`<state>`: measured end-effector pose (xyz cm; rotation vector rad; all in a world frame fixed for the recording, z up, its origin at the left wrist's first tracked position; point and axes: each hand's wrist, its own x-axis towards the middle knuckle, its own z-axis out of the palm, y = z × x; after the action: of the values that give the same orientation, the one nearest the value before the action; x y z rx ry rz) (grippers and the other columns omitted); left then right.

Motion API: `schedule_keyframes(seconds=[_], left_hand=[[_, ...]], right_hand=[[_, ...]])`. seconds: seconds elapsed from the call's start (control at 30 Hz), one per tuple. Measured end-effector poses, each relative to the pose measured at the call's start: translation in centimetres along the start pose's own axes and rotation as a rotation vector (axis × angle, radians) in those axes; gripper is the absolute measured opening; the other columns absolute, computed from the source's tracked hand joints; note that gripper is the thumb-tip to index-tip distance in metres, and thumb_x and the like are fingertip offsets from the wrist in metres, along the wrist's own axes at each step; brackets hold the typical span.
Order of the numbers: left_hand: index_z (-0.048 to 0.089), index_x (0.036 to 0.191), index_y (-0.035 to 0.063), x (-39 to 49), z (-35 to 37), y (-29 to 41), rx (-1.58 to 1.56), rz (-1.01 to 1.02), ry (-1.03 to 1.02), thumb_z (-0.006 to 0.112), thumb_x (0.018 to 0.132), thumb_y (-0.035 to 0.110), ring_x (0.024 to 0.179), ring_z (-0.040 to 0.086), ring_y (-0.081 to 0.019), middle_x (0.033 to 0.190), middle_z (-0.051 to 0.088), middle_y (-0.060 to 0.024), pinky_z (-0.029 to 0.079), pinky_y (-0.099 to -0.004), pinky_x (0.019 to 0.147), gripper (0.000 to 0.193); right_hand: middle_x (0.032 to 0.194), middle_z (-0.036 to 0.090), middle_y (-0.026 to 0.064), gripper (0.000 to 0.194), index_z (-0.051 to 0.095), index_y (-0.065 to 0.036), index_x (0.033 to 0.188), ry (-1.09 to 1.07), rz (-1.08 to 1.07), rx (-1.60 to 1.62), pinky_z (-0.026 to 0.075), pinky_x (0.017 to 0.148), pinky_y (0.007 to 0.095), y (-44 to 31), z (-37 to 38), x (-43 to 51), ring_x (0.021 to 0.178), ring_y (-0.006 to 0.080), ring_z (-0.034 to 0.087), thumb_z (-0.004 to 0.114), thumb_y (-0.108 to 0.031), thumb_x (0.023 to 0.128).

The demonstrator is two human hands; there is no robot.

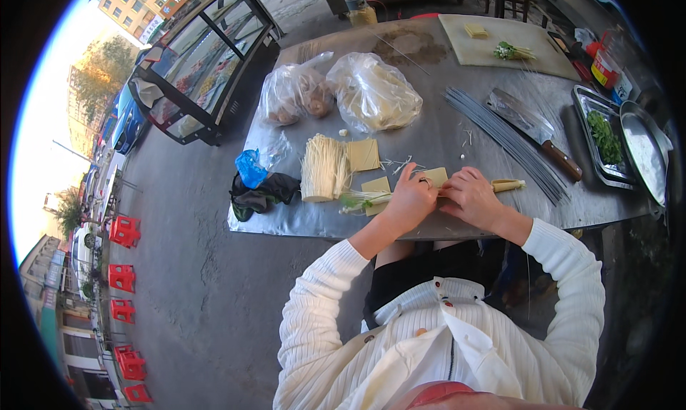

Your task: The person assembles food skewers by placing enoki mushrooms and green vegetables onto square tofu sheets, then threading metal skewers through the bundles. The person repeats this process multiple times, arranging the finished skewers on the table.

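Observation:
My left hand (411,200) and my right hand (474,197) meet over the table's near edge, fingertips pinching a small tofu-skin roll that they mostly hide. A flat square of tofu skin (437,176) shows just behind the fingers. Right of my right hand lies a rolled tofu skin (506,185) with pale enoki ends. Left of my left hand, cut enoki with green coriander (370,200) rests across more tofu-skin squares (376,184). A thick enoki bunch (323,168) lies farther left, beside a stack of tofu-skin sheets (364,154).
Metal skewers (506,142) and a cleaver (522,118) lie to the right. Beyond them is a steel tray (579,96) holding green herbs. Two filled plastic bags (293,91) (378,94) sit behind. A white cutting board (514,40) lies at the far right; a dark cloth (265,193) at left.

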<state>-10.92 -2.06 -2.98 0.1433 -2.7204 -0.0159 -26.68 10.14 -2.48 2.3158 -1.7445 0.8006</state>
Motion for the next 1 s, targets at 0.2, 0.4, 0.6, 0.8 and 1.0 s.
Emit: schedule_keyframes(seconds=[0.2,0.4,0.6,0.8,1.0], left_hand=[[0.068,0.077,0.0088,-0.2,-1.0,0.2,-0.180,-0.071,0.056,0.071,0.069,0.016,0.088,0.059,-0.0240,0.080,0.063,-0.0054,0.036,-0.0493,0.098,0.011],[0.067,0.074,0.0071,0.1,0.4,-0.1,-0.280,-0.240,0.075,0.069,0.070,0.008,0.083,0.061,-0.0287,0.075,0.063,-0.0082,0.041,-0.0436,0.087,0.004],[0.071,0.080,0.0055,0.6,1.2,-1.0,-0.417,-0.419,0.137,0.068,0.072,0.007,0.067,0.065,-0.0297,0.076,0.067,-0.0126,0.050,-0.0360,0.063,0.009],[0.071,0.083,0.0058,0.9,1.1,-0.8,-0.400,-0.497,0.105,0.067,0.075,0.009,0.061,0.064,-0.0234,0.072,0.067,-0.0112,0.050,-0.0319,0.062,0.009],[0.071,0.083,0.0117,0.5,1.1,-0.6,-0.539,-0.599,0.087,0.067,0.077,0.014,0.071,0.062,-0.0224,0.074,0.067,-0.0049,0.035,-0.0358,0.079,0.007]], right_hand=[[0.086,0.059,0.0059,0.008,0.064,-0.008,0.081,-0.019,0.099,0.030,0.042,0.083,0.0372,0.4,1.0,0.6,0.087,0.0243,0.056,0.065,-0.011,0.075],[0.086,0.057,0.0126,0.006,0.063,-0.005,0.081,-0.105,0.229,0.266,0.046,0.069,0.0410,2.1,1.4,1.4,0.079,0.0329,0.057,0.063,-0.009,0.077],[0.083,0.057,0.0121,0.009,0.062,-0.003,0.085,-0.135,0.371,0.371,0.046,0.073,0.0398,2.1,1.1,2.3,0.078,0.0327,0.058,0.064,-0.010,0.079],[0.087,0.061,0.0038,0.010,0.066,-0.009,0.085,0.016,0.022,-0.077,0.039,0.094,0.0374,1.7,1.3,0.0,0.089,0.0210,0.057,0.062,-0.011,0.076],[0.083,0.057,0.0014,0.011,0.067,-0.010,0.085,0.095,-0.028,-0.142,0.037,0.098,0.0383,1.6,1.5,0.0,0.094,0.0180,0.054,0.062,-0.013,0.076]])
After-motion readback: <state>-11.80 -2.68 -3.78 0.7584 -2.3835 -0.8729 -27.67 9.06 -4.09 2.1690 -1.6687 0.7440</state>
